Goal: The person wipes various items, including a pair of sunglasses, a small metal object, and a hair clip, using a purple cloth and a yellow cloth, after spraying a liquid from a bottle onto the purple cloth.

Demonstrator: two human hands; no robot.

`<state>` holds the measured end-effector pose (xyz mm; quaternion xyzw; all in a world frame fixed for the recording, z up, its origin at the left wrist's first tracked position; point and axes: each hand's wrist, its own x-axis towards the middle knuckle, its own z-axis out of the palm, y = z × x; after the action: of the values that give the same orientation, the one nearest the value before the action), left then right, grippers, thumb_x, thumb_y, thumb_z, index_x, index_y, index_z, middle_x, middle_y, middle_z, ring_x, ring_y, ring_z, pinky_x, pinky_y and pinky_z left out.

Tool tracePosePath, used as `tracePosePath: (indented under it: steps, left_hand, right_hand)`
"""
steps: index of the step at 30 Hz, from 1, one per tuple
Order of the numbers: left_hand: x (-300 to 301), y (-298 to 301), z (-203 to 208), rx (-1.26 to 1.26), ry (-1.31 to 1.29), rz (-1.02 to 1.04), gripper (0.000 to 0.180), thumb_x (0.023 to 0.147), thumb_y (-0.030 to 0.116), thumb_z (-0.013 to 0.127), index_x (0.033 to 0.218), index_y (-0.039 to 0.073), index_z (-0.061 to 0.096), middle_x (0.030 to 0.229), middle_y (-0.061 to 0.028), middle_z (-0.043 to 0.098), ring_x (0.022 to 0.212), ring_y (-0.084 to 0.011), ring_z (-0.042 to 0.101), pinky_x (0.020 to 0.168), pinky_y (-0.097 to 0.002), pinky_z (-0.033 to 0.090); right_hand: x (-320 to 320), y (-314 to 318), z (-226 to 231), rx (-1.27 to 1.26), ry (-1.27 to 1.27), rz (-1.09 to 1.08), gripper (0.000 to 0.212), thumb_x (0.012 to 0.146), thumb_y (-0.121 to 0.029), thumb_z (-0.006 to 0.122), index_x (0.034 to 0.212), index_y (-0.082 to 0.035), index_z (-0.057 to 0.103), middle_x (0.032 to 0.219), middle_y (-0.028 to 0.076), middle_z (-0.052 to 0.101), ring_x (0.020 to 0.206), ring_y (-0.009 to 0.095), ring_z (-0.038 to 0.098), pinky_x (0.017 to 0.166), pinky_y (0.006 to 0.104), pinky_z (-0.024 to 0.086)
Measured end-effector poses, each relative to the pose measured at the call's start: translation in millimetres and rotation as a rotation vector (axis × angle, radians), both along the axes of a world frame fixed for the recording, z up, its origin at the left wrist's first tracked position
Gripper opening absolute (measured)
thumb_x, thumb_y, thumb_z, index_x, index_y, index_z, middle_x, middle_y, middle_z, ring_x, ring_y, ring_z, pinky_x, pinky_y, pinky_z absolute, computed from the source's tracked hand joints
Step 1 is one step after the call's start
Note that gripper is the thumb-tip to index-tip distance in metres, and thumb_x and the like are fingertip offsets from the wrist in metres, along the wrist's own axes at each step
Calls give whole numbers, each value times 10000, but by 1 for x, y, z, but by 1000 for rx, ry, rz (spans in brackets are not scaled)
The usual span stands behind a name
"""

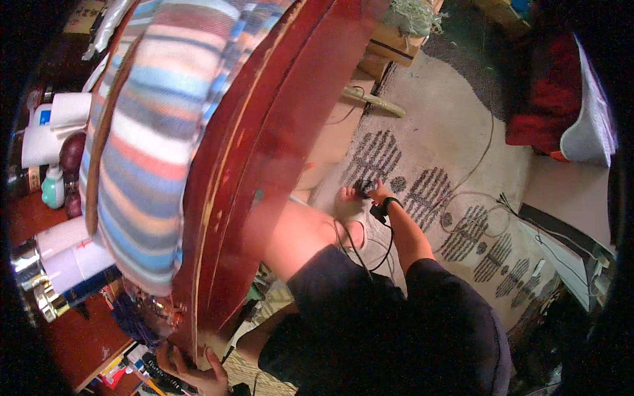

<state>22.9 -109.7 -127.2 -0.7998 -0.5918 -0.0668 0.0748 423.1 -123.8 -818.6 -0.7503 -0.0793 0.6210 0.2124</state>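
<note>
A long dark red wooden board (264, 138) with a worn, chipped edge slants through the upper left. At its near lower end, my left hand (191, 373) has its fingers on one side and its thumb on the other, gripping the edge. A striped cushion (152, 158) lies against the board's left side. Low over the patterned rug (456, 132), my right hand (378, 192) is closed around a small dark object (362, 187), too small to identify. A black strap with a cable (384, 210) circles my right wrist. My bare foot is beside that hand.
White paper rolls (69, 247) and a teal-and-white bottle (53, 187) stand on the red surface at left. Loose cables (482, 211) trail over the rug. A wooden box (396, 49) with pale green stringy material is at the top; dark red cloth (548, 99) hangs at right.
</note>
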Motion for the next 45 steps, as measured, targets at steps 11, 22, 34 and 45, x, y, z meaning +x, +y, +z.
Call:
tracePosePath:
  steps: [11, 22, 34, 45]
  left_hand:
    - [6, 18, 9, -65, 60, -56, 678, 907, 196, 628, 1443, -35, 285, 1468, -263, 279, 1358, -438, 340, 1097, -534, 332]
    - [42, 23, 13, 120, 182, -125, 552, 848, 318, 625, 1308, 56, 470, 1314, -239, 469, 1170, -472, 457, 962, -608, 383]
    - [37, 14, 11, 235, -61, -171, 547, 818, 316, 668, 1312, 108, 558, 1296, -154, 514, 1203, -361, 476, 966, -514, 425]
    - [31, -14, -10, 318, -233, -191, 640, 839, 316, 642, 1410, 74, 484, 1472, -199, 426, 1330, -357, 424, 1077, -503, 351]
  right_hand:
    - [-14, 6, -9, 282, -365, -6, 467, 812, -154, 759, 1213, -142, 521, 952, 139, 676, 763, 264, 676, 547, 396, 548]
    - [37, 47, 260, 681, -71, -717, 362, 933, -204, 670, 1239, -105, 502, 921, 24, 608, 681, 104, 559, 552, 237, 437]
    - [42, 100, 655, 1534, 80, -642, 275, 992, -252, 588, 1219, -107, 536, 1106, 8, 590, 937, 138, 588, 774, 304, 488]
    - [53, 117, 694, 1419, 185, -141, 343, 978, -226, 591, 1274, -105, 470, 1097, 91, 598, 974, 235, 640, 880, 396, 563]
